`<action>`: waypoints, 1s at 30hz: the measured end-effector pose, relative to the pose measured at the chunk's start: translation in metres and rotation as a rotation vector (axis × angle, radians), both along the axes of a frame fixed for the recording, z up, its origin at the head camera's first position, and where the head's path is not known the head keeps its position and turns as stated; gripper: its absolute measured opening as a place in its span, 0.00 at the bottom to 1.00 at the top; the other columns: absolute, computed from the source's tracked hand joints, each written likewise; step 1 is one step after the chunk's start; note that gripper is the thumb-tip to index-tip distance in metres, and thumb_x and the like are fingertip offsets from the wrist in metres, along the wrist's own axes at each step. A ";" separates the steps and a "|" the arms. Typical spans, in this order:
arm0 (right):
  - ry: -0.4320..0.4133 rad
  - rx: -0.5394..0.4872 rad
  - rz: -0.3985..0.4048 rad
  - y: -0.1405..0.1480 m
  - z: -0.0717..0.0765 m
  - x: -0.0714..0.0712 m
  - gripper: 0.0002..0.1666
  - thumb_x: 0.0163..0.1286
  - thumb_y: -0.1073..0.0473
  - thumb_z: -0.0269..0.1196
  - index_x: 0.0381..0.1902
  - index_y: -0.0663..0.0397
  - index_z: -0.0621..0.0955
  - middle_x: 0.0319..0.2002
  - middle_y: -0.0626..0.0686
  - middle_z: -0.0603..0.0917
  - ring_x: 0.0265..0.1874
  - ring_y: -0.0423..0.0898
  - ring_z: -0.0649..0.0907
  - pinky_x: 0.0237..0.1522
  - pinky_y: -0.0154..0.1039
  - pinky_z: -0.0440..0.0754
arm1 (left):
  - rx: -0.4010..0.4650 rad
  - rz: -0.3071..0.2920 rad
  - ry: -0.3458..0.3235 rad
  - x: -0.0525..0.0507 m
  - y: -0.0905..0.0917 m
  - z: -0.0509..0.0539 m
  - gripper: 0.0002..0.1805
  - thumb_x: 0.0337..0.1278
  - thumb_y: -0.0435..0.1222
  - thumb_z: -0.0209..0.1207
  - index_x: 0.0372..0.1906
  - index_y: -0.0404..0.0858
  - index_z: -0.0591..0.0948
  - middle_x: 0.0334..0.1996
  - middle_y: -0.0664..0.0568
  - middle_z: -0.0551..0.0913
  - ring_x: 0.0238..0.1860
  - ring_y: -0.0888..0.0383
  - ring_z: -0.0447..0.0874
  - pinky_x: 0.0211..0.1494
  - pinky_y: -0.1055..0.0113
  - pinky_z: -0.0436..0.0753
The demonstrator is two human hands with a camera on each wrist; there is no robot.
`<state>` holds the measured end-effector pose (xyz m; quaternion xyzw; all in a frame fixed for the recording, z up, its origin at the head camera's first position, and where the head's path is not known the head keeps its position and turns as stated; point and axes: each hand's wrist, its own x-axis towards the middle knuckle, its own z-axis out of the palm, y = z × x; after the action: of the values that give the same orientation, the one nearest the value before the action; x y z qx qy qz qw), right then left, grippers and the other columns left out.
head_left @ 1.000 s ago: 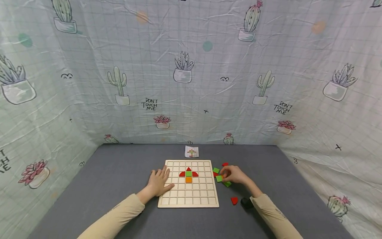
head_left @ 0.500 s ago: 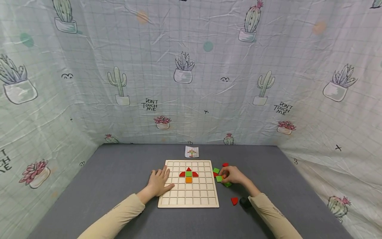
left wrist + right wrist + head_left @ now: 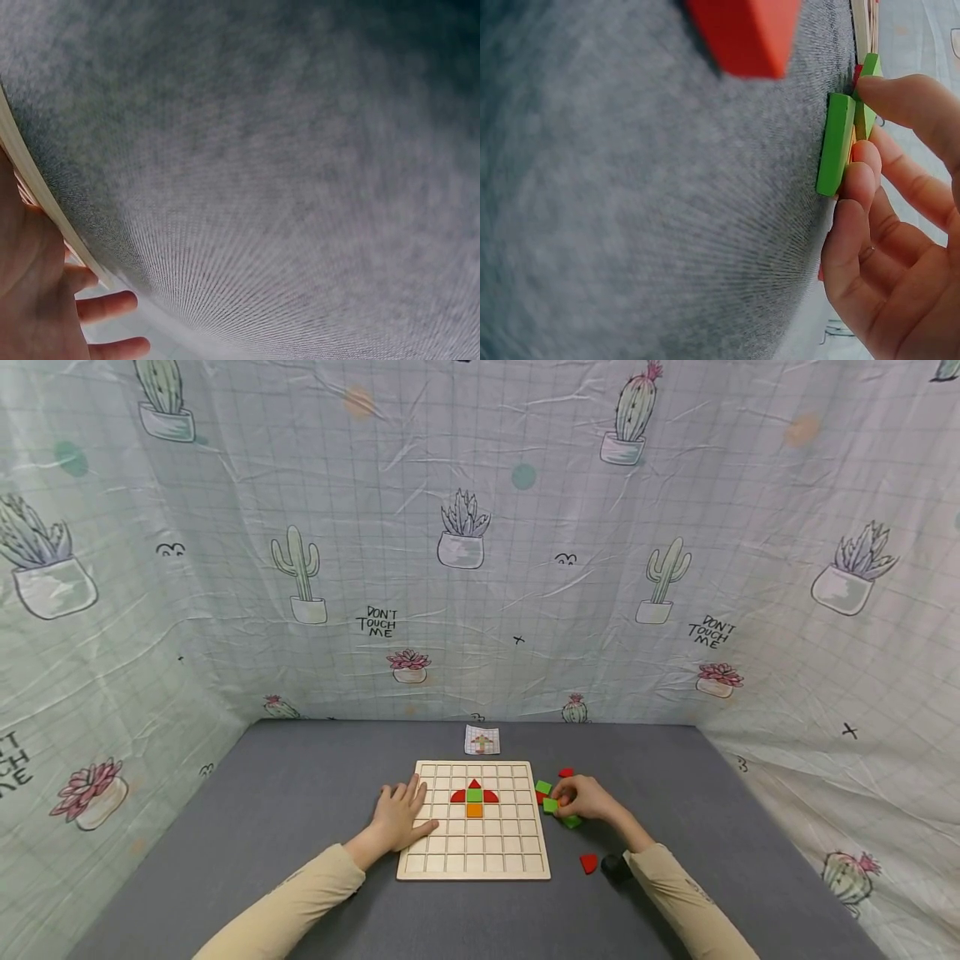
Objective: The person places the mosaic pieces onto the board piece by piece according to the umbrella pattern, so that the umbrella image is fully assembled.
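My left hand (image 3: pixel 397 820) lies with spread fingers on the left edge of a wooden grid board (image 3: pixel 472 865); in the left wrist view, its fingers (image 3: pixel 109 306) reach past the board's rim. On the board, red, green and orange pieces form a small figure, with an orange square (image 3: pixel 475 810) at its bottom. Right of the board, my right hand (image 3: pixel 588 799) pinches a green square tile (image 3: pixel 551 807) between thumb and fingers. In the right wrist view, another green tile (image 3: pixel 835 146) lies close beside the pinched one. Part of the pile is hidden by my hand.
A printed pattern card (image 3: pixel 482 741) lies behind the board. Another green tile (image 3: pixel 543 787) and a red piece (image 3: pixel 566 772) lie by my right hand. Nearer me are a red rounded piece (image 3: pixel 588 864) and a black object (image 3: pixel 617 868) at the right sleeve.
The green tile at my right fingertips has risen slightly and tilted. My left hand has stayed on the board.
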<state>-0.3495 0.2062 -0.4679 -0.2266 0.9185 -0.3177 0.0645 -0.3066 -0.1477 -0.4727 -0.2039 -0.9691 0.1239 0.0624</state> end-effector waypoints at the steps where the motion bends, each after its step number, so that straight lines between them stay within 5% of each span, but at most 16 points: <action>1: 0.001 0.001 0.000 0.000 0.000 0.000 0.12 0.49 0.61 0.68 0.33 0.58 0.81 0.24 0.49 0.79 0.23 0.39 0.74 0.24 0.33 0.72 | 0.002 -0.001 -0.001 0.000 0.000 0.000 0.39 0.57 0.62 0.39 0.64 0.37 0.64 0.65 0.43 0.62 0.57 0.47 0.67 0.53 0.48 0.64; 8: 0.005 -0.029 0.030 0.003 0.004 0.000 0.12 0.52 0.63 0.66 0.36 0.60 0.81 0.25 0.53 0.82 0.25 0.41 0.78 0.26 0.32 0.74 | -0.003 0.000 -0.017 -0.001 0.001 0.002 0.40 0.57 0.62 0.39 0.64 0.37 0.63 0.65 0.43 0.62 0.57 0.48 0.67 0.53 0.48 0.64; 21: -0.201 -0.193 0.013 -0.003 0.013 0.003 0.17 0.56 0.63 0.63 0.43 0.66 0.77 0.27 0.57 0.84 0.19 0.43 0.77 0.20 0.35 0.73 | -0.011 0.009 -0.028 -0.002 0.000 0.001 0.39 0.57 0.62 0.39 0.64 0.37 0.63 0.65 0.43 0.62 0.57 0.48 0.67 0.53 0.48 0.63; 30: -0.216 -0.253 0.067 -0.019 0.016 0.009 0.18 0.56 0.64 0.62 0.44 0.68 0.77 0.30 0.65 0.83 0.23 0.50 0.81 0.21 0.39 0.75 | -0.011 0.007 -0.022 0.000 0.001 0.003 0.39 0.57 0.62 0.40 0.64 0.37 0.63 0.65 0.43 0.62 0.57 0.48 0.67 0.53 0.48 0.64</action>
<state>-0.3402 0.1868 -0.4518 -0.2279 0.8508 -0.4510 0.1445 -0.3064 -0.1470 -0.4695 -0.2022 -0.9698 0.1272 0.0500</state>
